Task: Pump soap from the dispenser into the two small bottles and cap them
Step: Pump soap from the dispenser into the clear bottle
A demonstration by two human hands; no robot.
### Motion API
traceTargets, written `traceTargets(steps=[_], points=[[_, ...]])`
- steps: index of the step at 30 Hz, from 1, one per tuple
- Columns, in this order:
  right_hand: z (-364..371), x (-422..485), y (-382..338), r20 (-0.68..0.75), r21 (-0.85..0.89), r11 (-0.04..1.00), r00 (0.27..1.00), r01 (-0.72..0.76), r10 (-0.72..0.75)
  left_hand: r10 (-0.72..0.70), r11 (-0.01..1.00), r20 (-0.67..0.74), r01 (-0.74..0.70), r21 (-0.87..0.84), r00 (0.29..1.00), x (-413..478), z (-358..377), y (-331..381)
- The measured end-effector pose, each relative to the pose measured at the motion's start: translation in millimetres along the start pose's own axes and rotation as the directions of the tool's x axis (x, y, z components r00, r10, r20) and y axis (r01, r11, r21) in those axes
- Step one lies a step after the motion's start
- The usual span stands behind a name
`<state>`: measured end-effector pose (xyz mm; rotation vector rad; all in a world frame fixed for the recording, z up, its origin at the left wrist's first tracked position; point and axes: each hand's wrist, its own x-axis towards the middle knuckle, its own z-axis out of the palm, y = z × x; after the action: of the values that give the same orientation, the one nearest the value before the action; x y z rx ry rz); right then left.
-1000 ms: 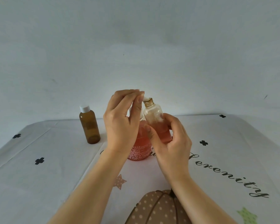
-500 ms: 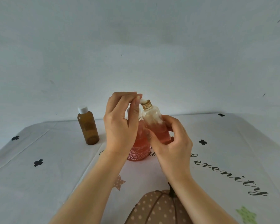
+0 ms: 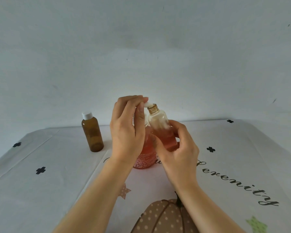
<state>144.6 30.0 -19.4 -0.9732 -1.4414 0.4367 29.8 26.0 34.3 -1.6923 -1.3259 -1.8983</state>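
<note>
My left hand [image 3: 126, 132] curls over the white pump head [image 3: 149, 104] of the pink soap dispenser [image 3: 145, 158], which stands on the table at centre. My right hand [image 3: 180, 152] grips a small clear bottle [image 3: 160, 125] with a gold threaded neck. The bottle is tilted, with its open mouth right under the pump's nozzle. Pink liquid fills its lower part. A small brown bottle [image 3: 92, 133] with a white cap stands upright to the left, apart from both hands. The dispenser's upper part is hidden behind my left hand.
A white tablecloth [image 3: 49, 174] with black clovers, script lettering and a dotted pumpkin print covers the table. A plain pale wall rises just behind the table's far edge.
Both hands keep the same grips. The pump head, the clear bottle and my hands sit slightly lower in view than a second ago.
</note>
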Motion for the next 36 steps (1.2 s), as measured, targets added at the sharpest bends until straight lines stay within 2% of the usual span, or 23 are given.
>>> traceTargets(steps=[36], points=[[-3,2,1,0.0,-0.063,0.998,1.0,0.024,-0.025,0.05,0.998,-0.068,-0.047,0.048,0.996,-4,5,-4]])
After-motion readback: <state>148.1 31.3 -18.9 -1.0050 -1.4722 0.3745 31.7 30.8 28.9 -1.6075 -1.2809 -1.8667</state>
